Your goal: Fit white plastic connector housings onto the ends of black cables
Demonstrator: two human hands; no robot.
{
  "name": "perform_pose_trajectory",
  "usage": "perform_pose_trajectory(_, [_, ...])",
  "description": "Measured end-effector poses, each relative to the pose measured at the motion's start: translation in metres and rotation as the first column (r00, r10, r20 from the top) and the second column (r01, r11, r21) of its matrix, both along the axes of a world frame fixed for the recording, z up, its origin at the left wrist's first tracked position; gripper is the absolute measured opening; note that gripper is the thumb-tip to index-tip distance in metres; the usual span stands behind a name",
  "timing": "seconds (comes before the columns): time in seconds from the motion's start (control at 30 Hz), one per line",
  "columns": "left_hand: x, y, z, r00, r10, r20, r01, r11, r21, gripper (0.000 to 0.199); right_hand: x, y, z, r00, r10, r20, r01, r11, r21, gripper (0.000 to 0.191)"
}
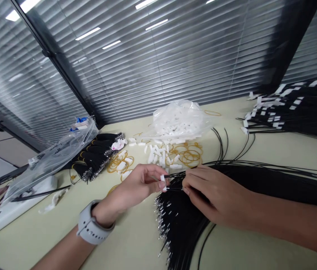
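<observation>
Between the thumb and fingers of my left hand [144, 182] is a small white plastic connector housing [163, 182]. My right hand [213, 191], to its right, pinches thin black wires [174, 189] whose tips reach the housing. Whether the tips sit fully inside it, I cannot make out. Below both hands a thick bundle of black wires [183, 232] spreads over the table, its bare metal terminals [162, 225] facing left. Loose white housings [158, 153] lie just beyond my left hand, beside yellow rubber bands [189, 154].
A clear bag of white housings [179, 120] stands at the back by the window blinds. At far right lies a stack of black wires with white ends [284, 107]. Tied black bundles [96, 157], a plastic bag [54, 146] and a white power strip [20, 206] are at left.
</observation>
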State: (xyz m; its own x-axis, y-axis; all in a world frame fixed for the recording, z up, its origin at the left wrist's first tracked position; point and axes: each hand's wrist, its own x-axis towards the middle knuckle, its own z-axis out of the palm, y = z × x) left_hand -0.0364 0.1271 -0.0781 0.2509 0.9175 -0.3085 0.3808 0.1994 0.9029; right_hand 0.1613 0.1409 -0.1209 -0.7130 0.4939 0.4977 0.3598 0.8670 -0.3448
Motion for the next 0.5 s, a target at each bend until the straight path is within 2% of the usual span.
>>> perform_pose_trajectory(0.33, [0.0011,-0.0009,0.0018,1.000,-0.008,-0.016,0.008,1.000,-0.004,0.021,-0.0010,-0.0007,-0.0043,0.998,-0.020,-0.057,0.022,0.999,0.029,0.018])
perform_pose_trajectory(0.5, [0.0002,-0.0014,0.0021,1.000,-0.001,-0.012,0.001,1.000,-0.009,0.025,-0.0005,0.0003,-0.0056,0.995,0.017,-0.099,-0.011,0.998,0.061,0.017])
